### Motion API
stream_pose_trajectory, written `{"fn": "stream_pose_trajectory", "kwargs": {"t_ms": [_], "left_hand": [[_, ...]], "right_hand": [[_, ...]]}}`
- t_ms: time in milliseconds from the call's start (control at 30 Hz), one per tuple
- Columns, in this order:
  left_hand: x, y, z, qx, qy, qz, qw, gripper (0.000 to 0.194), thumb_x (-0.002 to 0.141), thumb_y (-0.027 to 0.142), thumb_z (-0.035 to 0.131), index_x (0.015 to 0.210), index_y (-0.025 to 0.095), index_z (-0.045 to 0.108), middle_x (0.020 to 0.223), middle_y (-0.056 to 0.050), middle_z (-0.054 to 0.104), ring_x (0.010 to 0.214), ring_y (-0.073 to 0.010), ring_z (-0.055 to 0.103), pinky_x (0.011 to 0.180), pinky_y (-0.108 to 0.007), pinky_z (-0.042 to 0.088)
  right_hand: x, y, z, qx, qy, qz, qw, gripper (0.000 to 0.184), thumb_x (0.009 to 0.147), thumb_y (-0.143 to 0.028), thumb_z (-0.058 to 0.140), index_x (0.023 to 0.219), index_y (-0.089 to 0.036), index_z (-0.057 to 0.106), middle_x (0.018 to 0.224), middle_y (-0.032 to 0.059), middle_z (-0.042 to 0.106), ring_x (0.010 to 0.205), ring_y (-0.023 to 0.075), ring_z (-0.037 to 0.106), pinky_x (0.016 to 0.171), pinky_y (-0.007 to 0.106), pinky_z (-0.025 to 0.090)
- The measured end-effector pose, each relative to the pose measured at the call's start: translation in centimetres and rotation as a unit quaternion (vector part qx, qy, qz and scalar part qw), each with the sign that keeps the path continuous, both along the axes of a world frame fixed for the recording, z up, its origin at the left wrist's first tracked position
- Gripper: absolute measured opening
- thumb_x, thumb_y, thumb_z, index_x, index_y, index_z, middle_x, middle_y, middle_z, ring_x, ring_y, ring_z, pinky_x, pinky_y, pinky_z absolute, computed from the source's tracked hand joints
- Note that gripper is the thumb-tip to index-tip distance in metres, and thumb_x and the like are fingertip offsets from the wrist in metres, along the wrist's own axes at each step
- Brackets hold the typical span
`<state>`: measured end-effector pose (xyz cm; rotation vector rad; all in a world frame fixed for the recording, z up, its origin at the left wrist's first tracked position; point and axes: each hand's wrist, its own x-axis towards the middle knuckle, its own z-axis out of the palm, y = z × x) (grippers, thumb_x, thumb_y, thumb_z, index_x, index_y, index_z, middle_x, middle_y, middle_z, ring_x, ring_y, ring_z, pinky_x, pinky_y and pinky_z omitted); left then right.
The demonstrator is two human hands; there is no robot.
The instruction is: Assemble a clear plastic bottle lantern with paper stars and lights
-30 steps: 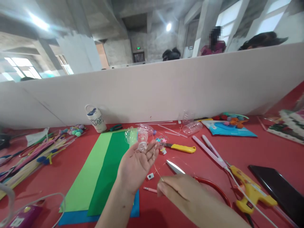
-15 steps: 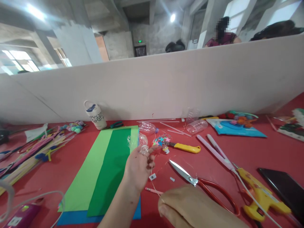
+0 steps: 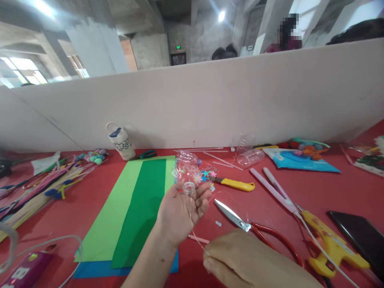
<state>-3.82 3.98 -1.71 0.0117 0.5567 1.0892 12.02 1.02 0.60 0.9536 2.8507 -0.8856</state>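
My left hand point(image 3: 180, 212) is palm up with its fingers loosely curled, cradling a clear plastic bottle piece point(image 3: 187, 174) by its neck. The bottle's mouth points back toward me and its body reaches over the far side of my fingers. A thin pale string point(image 3: 192, 224) runs from the mouth down to my right hand point(image 3: 234, 256), which is closed in a pinch on it. Beneath the string lies a pink pencil point(image 3: 198, 239), partly covered by my right hand. Coloured stars point(image 3: 208, 174) show just beyond my left fingertips.
Red-handled scissors point(image 3: 240, 222), a yellow utility knife point(image 3: 238, 184), a yellow glue gun point(image 3: 333, 240) and a black phone point(image 3: 354, 236) lie to the right. Green sheets point(image 3: 141, 212) lie at left, with a white bottle point(image 3: 122, 144) behind. A white partition point(image 3: 192, 108) closes the back.
My left hand has turned further palm up and its fingers have spread, bringing the bottle piece into fuller view. The right hand stays nearly in place with the string.
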Motion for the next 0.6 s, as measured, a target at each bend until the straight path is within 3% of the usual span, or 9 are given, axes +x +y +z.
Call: {"fn": "stream_pose_trajectory", "kwargs": {"t_ms": [233,367,500,600], "left_hand": [[0.3,-0.4,0.4,0.001,0.009,-0.012,1.000,0.033,0.087,0.028,0.034,0.088,0.008,0.060,0.077,-0.011,0.071,0.065,-0.0169,0.066,0.061,-0.024,0.050],[0.8,-0.4,0.2,0.053,0.052,-0.004,0.997,0.035,0.087,0.027,0.032,0.083,0.009,0.061,0.075,-0.011,0.069,0.066,-0.0174,0.064,0.065,-0.027,0.048],[2.0,-0.9,-0.2,0.133,0.150,0.015,0.980,0.027,0.084,0.025,0.037,0.075,0.013,0.058,0.071,-0.007,0.064,0.061,-0.0148,0.056,0.059,-0.027,0.041],[2.7,-1.5,-0.3,0.180,0.235,0.030,0.955,0.020,0.081,0.021,0.040,0.071,0.016,0.056,0.066,-0.003,0.059,0.062,-0.0137,0.051,0.057,-0.026,0.035]], "right_hand": [[0.7,0.3,-1.0,-0.017,0.005,-0.049,0.999,0.033,0.094,-0.029,0.032,0.075,-0.019,0.058,0.079,0.0026,0.069,0.070,0.0163,0.061,0.056,0.026,0.031],[0.8,0.8,-1.5,-0.022,0.049,-0.137,0.989,0.036,0.094,-0.032,0.030,0.070,-0.020,0.053,0.072,0.0013,0.066,0.065,0.0151,0.056,0.057,0.027,0.030],[0.4,2.0,-2.5,-0.073,0.136,-0.253,0.955,0.034,0.092,-0.039,0.034,0.068,-0.020,0.051,0.068,0.0005,0.058,0.064,0.0153,0.051,0.055,0.026,0.031],[0.0,2.8,-3.9,-0.138,0.208,-0.293,0.923,0.020,0.082,-0.036,0.050,0.072,-0.020,0.052,0.066,-0.0018,0.055,0.061,0.0135,0.049,0.054,0.025,0.033]]}}
